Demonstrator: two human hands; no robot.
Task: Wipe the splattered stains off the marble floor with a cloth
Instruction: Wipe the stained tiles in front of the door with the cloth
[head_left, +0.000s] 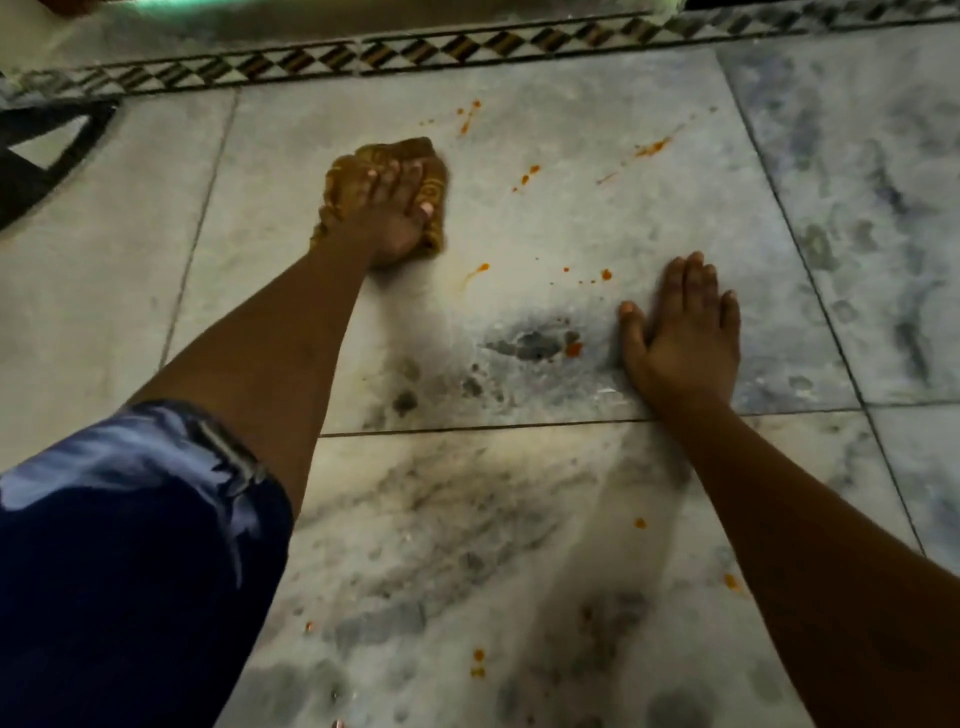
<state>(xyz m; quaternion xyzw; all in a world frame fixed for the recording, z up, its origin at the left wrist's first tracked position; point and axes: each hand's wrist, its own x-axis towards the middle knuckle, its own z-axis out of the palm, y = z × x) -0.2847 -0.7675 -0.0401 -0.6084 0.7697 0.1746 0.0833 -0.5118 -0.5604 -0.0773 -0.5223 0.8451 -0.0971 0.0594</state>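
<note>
A folded golden-brown cloth (415, 149) lies on the grey-white marble floor (561, 223), on the far left part of a large tile. My left hand (382, 218) presses down on the cloth, fingers laid over its top. My right hand (680, 332) rests flat on the same tile with straight fingers, to the right and nearer to me. Orange-red splatter stains dot the tile: a pair at the top (470, 117), a streak at the upper right (652, 148), drops between my hands (480, 268) and a blob (574, 349) beside my right thumb.
More orange spots (478, 662) mark the nearer tile, one (732, 582) by my right forearm. A patterned diamond border strip (415, 52) runs along the far edge. A dark inlay shape (36, 171) sits at the left. My blue-clad knee (130, 545) fills the lower left.
</note>
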